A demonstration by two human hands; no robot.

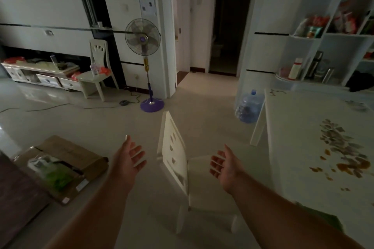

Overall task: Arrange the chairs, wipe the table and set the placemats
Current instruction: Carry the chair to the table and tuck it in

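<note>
A white dining chair (pixel 174 153) with cut-outs in its backrest stands in front of me, its seat facing the table. My left hand (pixel 129 157) is open, palm turned inward, a little to the left of the backrest. On the other side, my right hand (pixel 224 164) is open too, over the chair's seat. Neither hand touches the chair. The table (pixel 303 127) with a pale leaf-patterned top fills the right side. A second white chair (pixel 97 66) stands far left by the wall, with a bottle and red items on its seat.
An open cardboard box (pixel 66 166) lies on the floor at the left. A purple-based standing fan (pixel 146 66) and its cables are ahead. A blue water jug (pixel 249 107) stands by the table leg. White shelves (pixel 327 36) rise behind the table, and a low cabinet (pixel 40 75) lines the left wall.
</note>
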